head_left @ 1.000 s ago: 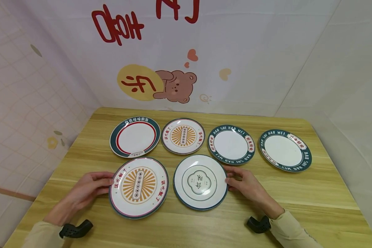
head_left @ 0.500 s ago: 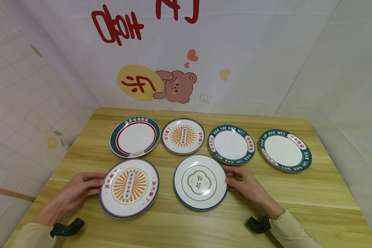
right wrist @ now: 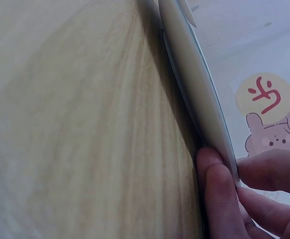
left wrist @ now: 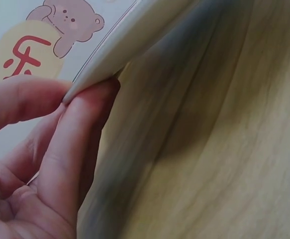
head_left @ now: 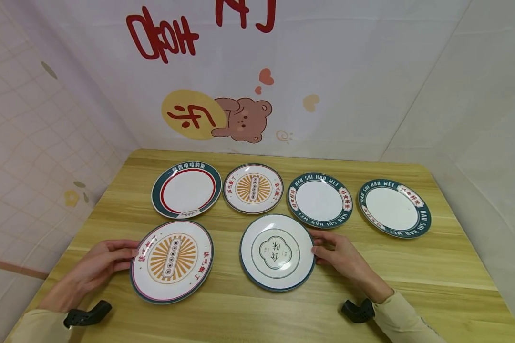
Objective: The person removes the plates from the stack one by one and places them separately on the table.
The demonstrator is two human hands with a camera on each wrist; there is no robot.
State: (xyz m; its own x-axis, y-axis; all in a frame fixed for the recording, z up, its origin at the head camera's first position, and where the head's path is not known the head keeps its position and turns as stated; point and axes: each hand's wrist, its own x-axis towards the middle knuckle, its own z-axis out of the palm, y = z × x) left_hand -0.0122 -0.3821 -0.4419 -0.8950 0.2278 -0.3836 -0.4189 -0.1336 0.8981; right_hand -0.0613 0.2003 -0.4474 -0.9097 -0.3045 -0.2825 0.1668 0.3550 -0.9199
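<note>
At the left of the head view, my left hand (head_left: 95, 270) pinches the left edge of a white plate (head_left: 172, 261) with an orange sunburst and red lettering. The left wrist view shows the thumb on one side of this plate's rim (left wrist: 105, 67) and fingers under it. My right hand (head_left: 346, 262) pinches the right edge of a white plate (head_left: 277, 252) with a green flower emblem and dark blue rim. In the right wrist view, this plate's pale underside (right wrist: 197, 84) shows close over the wood, its edge between thumb and fingers.
Behind stand several plates in a row: a green-and-red-rimmed plate (head_left: 186, 189), a smaller sunburst plate (head_left: 253, 188) and two green-lettered plates, one middle plate (head_left: 320, 200) and one right plate (head_left: 395, 208). The wooden table (head_left: 283, 314) meets a printed backdrop (head_left: 347, 71).
My left hand has moved left with the sunburst plate, widening the gap to the flower-emblem plate. My right hand and its plate have stayed in place.
</note>
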